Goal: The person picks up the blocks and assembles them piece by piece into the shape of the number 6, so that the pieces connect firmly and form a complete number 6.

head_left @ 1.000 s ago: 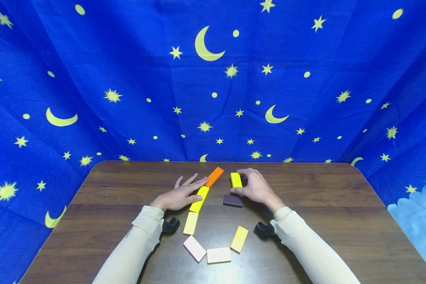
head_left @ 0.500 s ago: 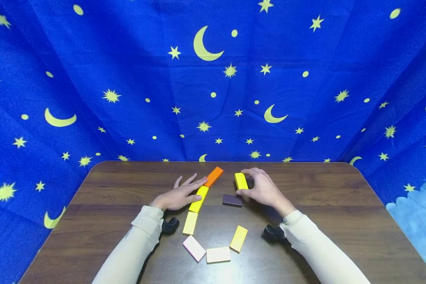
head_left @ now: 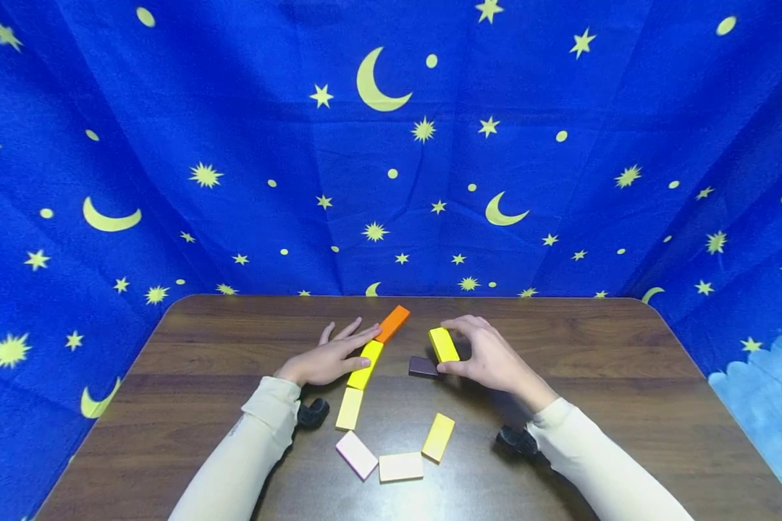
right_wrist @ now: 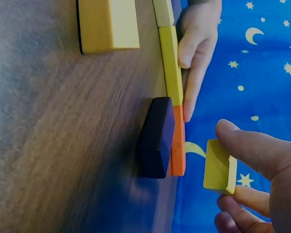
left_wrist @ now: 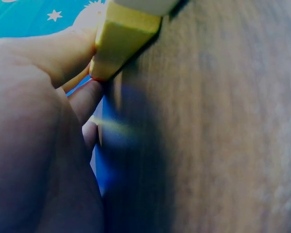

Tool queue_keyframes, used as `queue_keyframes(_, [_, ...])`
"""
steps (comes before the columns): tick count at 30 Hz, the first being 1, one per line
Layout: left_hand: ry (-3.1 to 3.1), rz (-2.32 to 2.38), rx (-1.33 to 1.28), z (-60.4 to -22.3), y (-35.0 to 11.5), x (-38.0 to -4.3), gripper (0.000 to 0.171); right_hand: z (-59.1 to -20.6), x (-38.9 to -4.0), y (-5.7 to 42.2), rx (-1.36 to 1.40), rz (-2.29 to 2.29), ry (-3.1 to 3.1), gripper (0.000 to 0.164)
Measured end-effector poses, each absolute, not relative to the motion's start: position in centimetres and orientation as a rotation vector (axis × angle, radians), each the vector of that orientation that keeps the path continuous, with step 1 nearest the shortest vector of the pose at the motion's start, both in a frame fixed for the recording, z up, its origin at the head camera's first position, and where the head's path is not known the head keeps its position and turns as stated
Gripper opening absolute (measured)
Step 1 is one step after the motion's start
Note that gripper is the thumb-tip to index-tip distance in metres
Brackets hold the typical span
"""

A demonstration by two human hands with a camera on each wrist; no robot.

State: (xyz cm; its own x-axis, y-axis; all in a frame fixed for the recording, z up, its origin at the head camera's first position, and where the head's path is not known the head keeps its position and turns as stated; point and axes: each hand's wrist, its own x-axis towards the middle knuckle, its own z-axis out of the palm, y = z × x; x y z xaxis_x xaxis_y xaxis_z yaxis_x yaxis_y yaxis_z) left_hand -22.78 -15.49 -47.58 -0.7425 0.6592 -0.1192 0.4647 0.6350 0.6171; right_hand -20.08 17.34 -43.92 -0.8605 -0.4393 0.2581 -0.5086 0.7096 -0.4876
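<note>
My right hand (head_left: 492,354) pinches a yellow block (head_left: 444,345) between thumb and fingers, beside a dark purple block (head_left: 423,367) lying on the table. In the right wrist view the held block (right_wrist: 217,165) appears off the tabletop. The left hand (head_left: 329,358) lies with straight, spread fingers along a row of blocks. Its thumb touches another yellow block (head_left: 366,365), and a fingertip reaches the orange block (head_left: 393,323) at the row's far end. In the left wrist view, that thumb and a finger meet the side of a yellow block (left_wrist: 123,36).
A pale yellow block (head_left: 350,409), a pinkish block (head_left: 357,456), a cream block (head_left: 401,467) and a golden-yellow block (head_left: 439,438) continue the curve nearer the person. Behind the brown wooden table (head_left: 593,405) hangs a blue curtain (head_left: 267,130) with moons and stars.
My right hand has shifted right, then slightly nearer the person, carrying the yellow block, which is now more tilted and beside the dark block. The left hand and the row stay put.
</note>
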Motion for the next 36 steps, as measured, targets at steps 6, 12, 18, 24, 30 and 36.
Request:
queue_keyframes(6, [2.517,0.819,0.884,-47.5,-15.4,-22.7,0.064,-43.7,-19.4,17.6,0.822,0.843,-2.811,0.07])
queue_keyframes(12, [2.518,0.825,0.892,-47.4,-15.4,-22.7,0.063,-43.5,-18.8,17.7,0.908,0.826,-2.842,0.071])
queue_keyframes(18, [2.512,0.835,0.902,-47.3,-15.4,-22.6,0.063,-43.7,-18.4,17.8,0.967,0.817,-2.863,0.072])
queue_keyframes(24, [2.515,0.815,0.887,-47.4,-15.4,-22.7,0.063,-43.8,-18.2,17.9,1.052,0.799,-2.87,0.071])
queue_keyframes(30, [2.517,0.813,0.874,-47.3,-15.4,-22.7,0.064,-44.0,-18.1,17.8,1.079,0.799,-2.897,0.071])
queue_keyframes(36, [2.523,0.806,0.856,-47.3,-15.4,-22.6,0.064,-44.2,-18.1,17.7,1.133,0.808,-2.9,0.069])
